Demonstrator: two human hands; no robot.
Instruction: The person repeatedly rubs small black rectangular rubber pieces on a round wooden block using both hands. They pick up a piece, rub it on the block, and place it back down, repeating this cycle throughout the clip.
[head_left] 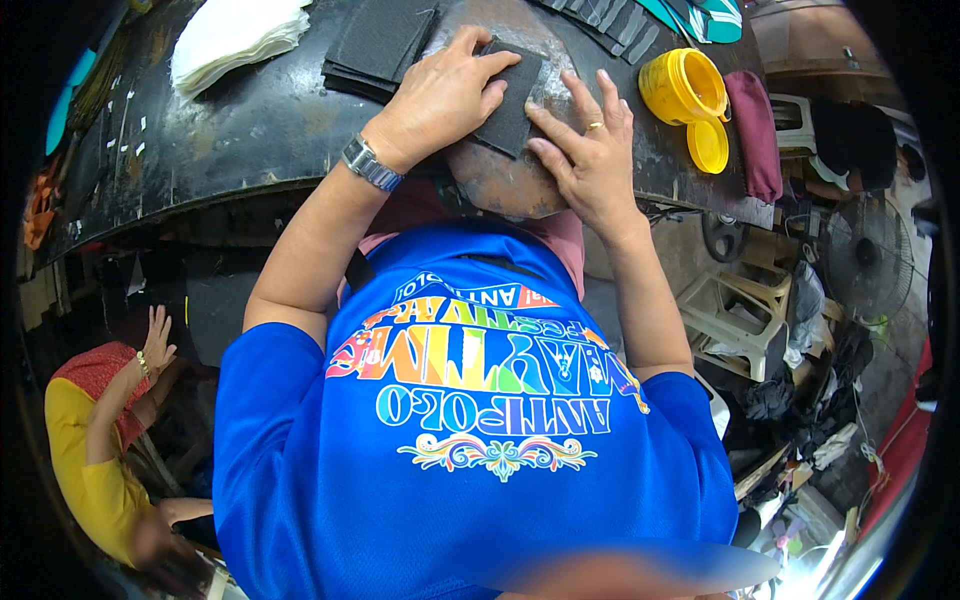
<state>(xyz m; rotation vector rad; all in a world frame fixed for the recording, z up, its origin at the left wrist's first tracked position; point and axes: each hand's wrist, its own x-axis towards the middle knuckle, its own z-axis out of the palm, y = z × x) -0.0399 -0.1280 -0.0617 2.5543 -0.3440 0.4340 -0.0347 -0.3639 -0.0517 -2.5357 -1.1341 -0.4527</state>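
A dark rectangular piece of sheet material (510, 115), possibly fabric or foam, lies flat on the worktable in front of me. My left hand (445, 95) rests on its left and upper part, index finger and thumb apart on the surface. At its right edge, my right hand (590, 145) has its fingers spread, with the fingertips touching or just beside the piece. Left of it is a stack of similar black pieces (375, 45), partly behind my left hand. Neither hand is wrapped around anything.
A pile of white sheets (235, 40) lies at the far left. An open yellow jar (680, 88) with its lid (708, 147) stands right, beside a maroon cloth roll (752, 135). More dark strips (600, 25) lie at the back. A person in yellow (95, 440) sits lower left.
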